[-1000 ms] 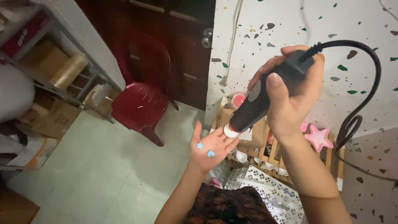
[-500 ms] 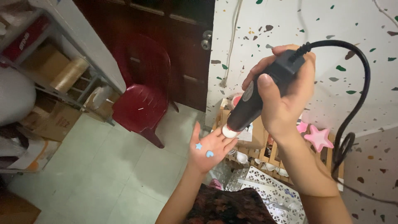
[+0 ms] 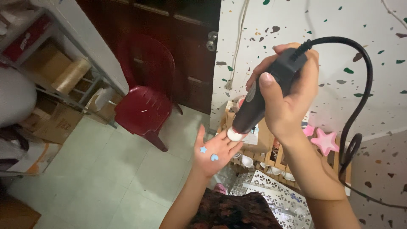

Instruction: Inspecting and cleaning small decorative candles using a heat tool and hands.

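Right hand [image 3: 288, 101]: fingers wrapped tight round a black corded handheld tool [image 3: 265, 95], white tip just above the left fingers. Left hand [image 3: 216, 152]: flat, fingers spread, gripping nothing; a small blue star piece [image 3: 203, 149] and blue heart piece [image 3: 214, 157] lay loose on the palm. Risk: tilting the palm could spill both; the tip might nick fingers.

The black cord [image 3: 360, 85] runs off the right edge; the wooden crate [image 3: 271, 148] sits half hidden behind the right hand [image 3: 288, 106].
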